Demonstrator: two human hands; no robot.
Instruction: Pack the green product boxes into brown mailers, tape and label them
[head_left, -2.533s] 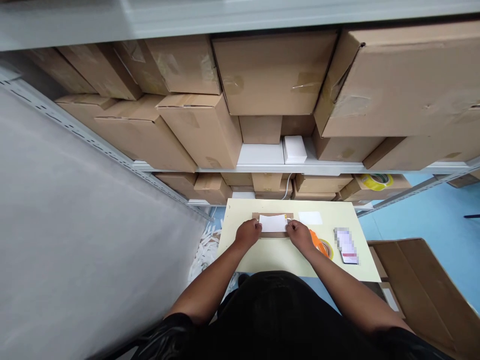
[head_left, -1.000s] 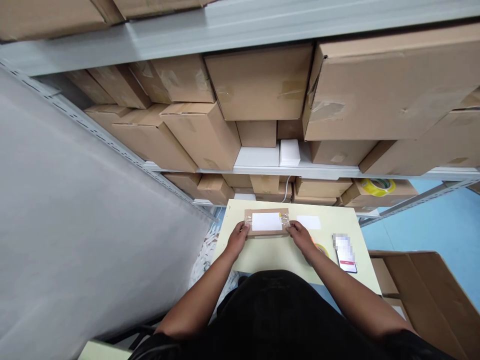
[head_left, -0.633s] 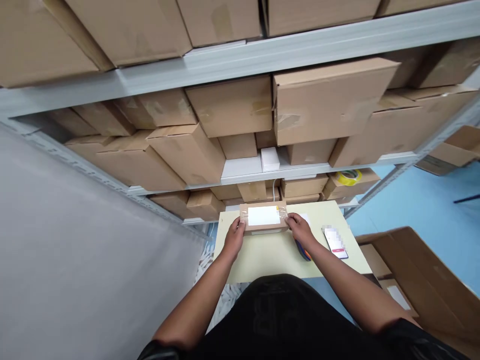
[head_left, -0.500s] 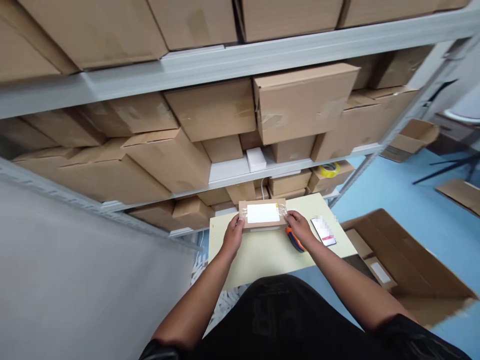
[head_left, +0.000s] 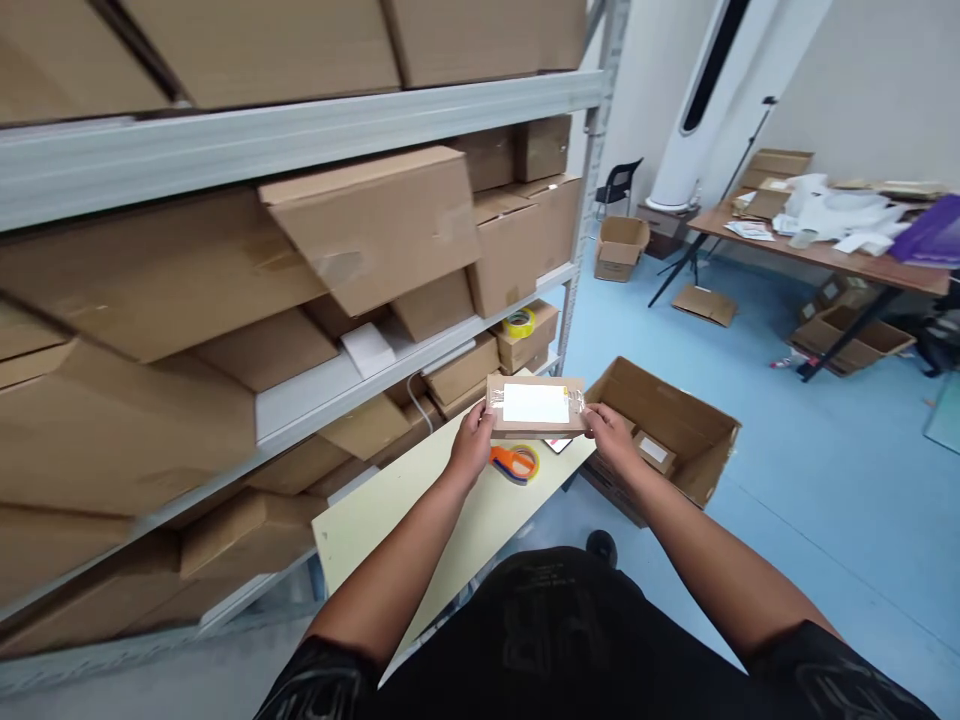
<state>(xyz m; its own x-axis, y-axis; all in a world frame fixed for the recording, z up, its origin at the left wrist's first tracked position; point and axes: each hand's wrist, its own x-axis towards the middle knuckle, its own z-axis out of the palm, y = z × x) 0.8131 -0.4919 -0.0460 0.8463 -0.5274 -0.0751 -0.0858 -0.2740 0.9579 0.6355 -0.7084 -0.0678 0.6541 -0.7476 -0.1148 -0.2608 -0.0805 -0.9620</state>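
Between my two hands is a small flat cardboard box with a white label on top and clear tape at both ends. My left hand grips its left end, and my right hand grips its right end. The box is held above a pale yellow table. Below it on the tabletop lies an orange and blue tape dispenser with a roll of tape. A phone shows partly from behind the box.
A metal rack full of cardboard boxes runs along the left. Yellow tape sits on a lower box. To the right, a large open carton on the blue floor holds labelled small boxes. Farther back stands a cluttered brown table.
My view has turned to the right, bringing the large carton and the far table more into sight. The small box stays in both hands and now hides part of the phone.
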